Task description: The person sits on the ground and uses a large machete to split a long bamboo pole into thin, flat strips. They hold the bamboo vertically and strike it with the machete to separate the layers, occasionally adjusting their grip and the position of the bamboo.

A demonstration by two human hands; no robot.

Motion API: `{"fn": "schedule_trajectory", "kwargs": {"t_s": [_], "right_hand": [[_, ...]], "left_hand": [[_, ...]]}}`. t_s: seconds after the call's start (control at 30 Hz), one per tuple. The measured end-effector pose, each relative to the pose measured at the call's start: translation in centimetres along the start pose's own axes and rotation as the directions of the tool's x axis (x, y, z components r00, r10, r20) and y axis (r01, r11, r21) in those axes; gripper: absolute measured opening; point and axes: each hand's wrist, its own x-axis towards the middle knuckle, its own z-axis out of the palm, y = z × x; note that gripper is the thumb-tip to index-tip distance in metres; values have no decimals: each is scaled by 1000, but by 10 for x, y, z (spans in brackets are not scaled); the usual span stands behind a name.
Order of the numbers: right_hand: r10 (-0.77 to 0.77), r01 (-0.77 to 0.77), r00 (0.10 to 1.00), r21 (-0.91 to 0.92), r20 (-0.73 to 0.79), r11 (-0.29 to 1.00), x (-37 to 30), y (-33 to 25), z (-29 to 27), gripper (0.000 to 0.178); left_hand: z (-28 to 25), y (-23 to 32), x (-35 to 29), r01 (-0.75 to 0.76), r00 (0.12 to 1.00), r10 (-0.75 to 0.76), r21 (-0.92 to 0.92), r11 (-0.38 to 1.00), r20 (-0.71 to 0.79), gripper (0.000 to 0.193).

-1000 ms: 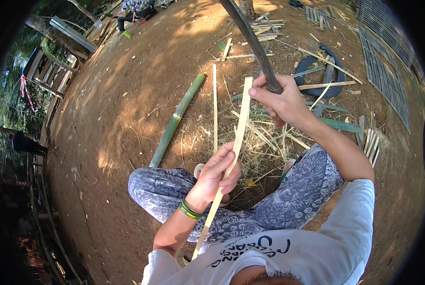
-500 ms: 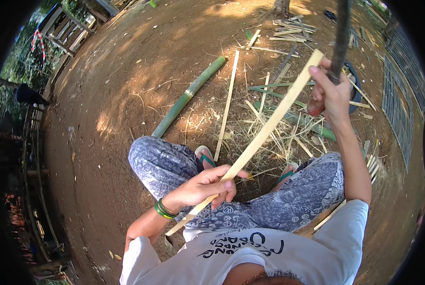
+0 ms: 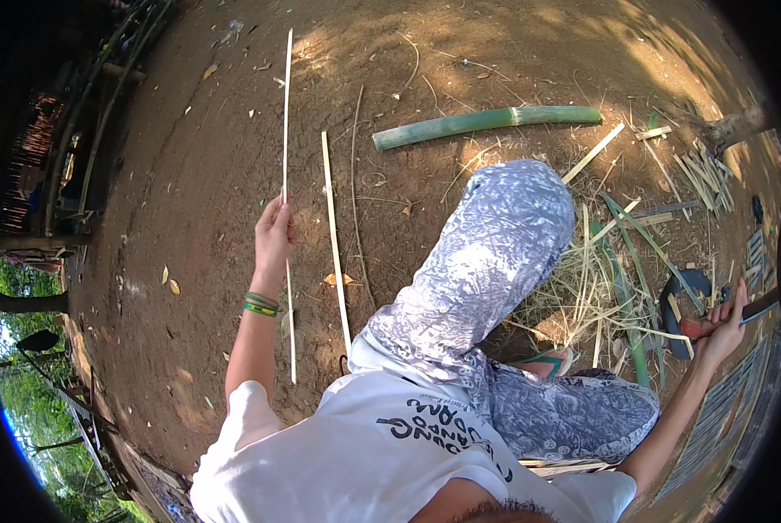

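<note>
Pinched near its middle by the left hand (image 3: 274,228), the thin bamboo strip (image 3: 286,113) juts out both ways from the grip, left of the green bamboo pole (image 3: 488,125). So narrow a hold could let it swivel or slip onto the second bamboo strip (image 3: 333,235), which lies leftward of the pole too. Right of and below the pole, the right hand (image 3: 723,324) grasps a long knife (image 3: 694,328); a slack hold might let its blade swing.

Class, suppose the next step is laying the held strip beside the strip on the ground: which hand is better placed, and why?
Left, probably. The left hand pinches the held strip near the ground strip; the right hand is on the far side, holding a knife.
</note>
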Motion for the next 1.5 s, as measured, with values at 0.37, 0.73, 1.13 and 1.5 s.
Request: {"fn": "schedule_trajectory", "kwargs": {"t_s": [0.37,0.73,1.13,1.5], "right_hand": [[85,-57,990,-226,114,972,16,46,11,33],[146,-101,979,-280,145,955,30,65,23,27],[151,-86,973,-336,172,938,26,67,25,26],[158,-73,969,-387,193,919,9,61,35,24]], "left_hand": [[8,-225,35,241,962,-247,-60,969,-121,35],[-5,-288,62,307,946,-257,289,907,-198,37],[79,-245,52,-43,987,123,567,822,-103,37],[82,-246,66,248,948,-272,-151,957,-163,9]]}}
